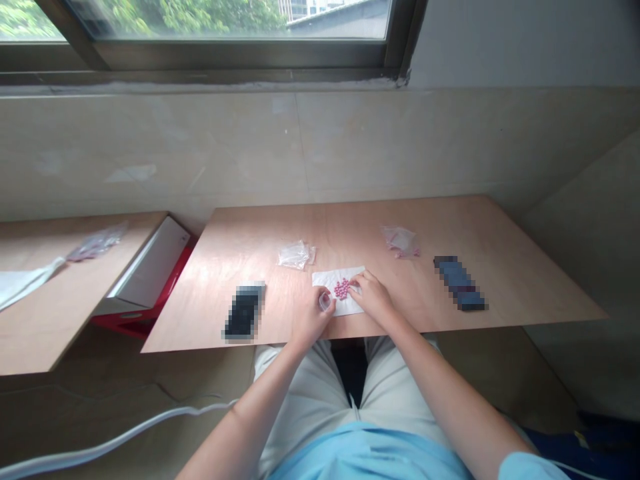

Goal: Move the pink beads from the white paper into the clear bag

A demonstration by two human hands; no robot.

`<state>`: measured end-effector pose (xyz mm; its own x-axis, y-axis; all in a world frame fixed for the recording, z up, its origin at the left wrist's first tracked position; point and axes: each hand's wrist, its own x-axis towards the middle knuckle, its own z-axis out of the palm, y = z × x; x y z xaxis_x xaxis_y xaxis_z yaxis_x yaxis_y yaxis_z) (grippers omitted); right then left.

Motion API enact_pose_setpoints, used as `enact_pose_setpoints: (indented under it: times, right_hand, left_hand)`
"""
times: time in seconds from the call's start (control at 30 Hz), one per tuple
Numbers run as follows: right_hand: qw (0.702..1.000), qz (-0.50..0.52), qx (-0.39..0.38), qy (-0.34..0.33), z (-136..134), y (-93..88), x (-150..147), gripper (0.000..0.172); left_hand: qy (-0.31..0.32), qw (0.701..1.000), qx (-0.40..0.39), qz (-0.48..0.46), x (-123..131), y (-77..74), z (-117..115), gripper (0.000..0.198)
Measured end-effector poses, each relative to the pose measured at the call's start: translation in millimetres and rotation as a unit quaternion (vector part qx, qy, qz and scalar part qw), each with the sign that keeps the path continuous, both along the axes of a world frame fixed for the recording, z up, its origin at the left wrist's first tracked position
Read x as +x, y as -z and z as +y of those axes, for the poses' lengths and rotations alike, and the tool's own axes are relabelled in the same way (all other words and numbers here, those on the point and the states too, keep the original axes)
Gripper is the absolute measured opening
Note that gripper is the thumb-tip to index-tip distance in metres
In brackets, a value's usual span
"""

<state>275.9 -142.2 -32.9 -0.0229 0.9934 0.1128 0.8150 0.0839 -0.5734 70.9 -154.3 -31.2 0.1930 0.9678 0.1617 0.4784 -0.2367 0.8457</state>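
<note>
A cluster of small pink beads (342, 289) lies on a white paper napkin (336, 278) near the front edge of the plywood table (450, 230). My left hand (311, 319) is shut on a small clear plastic cup (325, 301), held at the napkin's left side next to the beads. My right hand (373, 297) rests on the napkin's right side, its fingertips at the beads. Whether those fingers pinch anything is hidden.
On the table lie a clear plastic bag (295, 255), a bag with pink beads (401, 241), a pixelated phone (243, 312) and a pixelated blue object (459, 283). A second table (75, 320), a white box (150, 263) and a white cable (115, 440) lie left.
</note>
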Motion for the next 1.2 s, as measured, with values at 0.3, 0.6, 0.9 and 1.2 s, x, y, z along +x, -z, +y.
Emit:
enact_pose_setpoints:
  times: [0.3,0.6,0.9,1.2]
  right_hand:
    - [0.999,-0.044,-0.005,0.012,4,-1.6,-8,0.012]
    - [0.981,0.177,0.043,0.073,4,-13.0,-10,0.02]
    - [0.982,0.181,0.056,0.001,-11,-31.1,-29,0.015]
    - [0.999,0.044,0.003,-0.021,-23,-4.1,-22,0.014]
  left_hand:
    - [0.021,0.999,-0.02,-0.018,-2,-4.8,1,0.012]
    - [0.021,0.999,-0.022,-0.043,-2,-4.8,1,0.013]
    - [0.008,0.999,-0.029,-0.038,-2,-7.0,2,0.016]
    - [0.022,0.998,-0.029,-0.043,-3,-8.7,2,0.014]
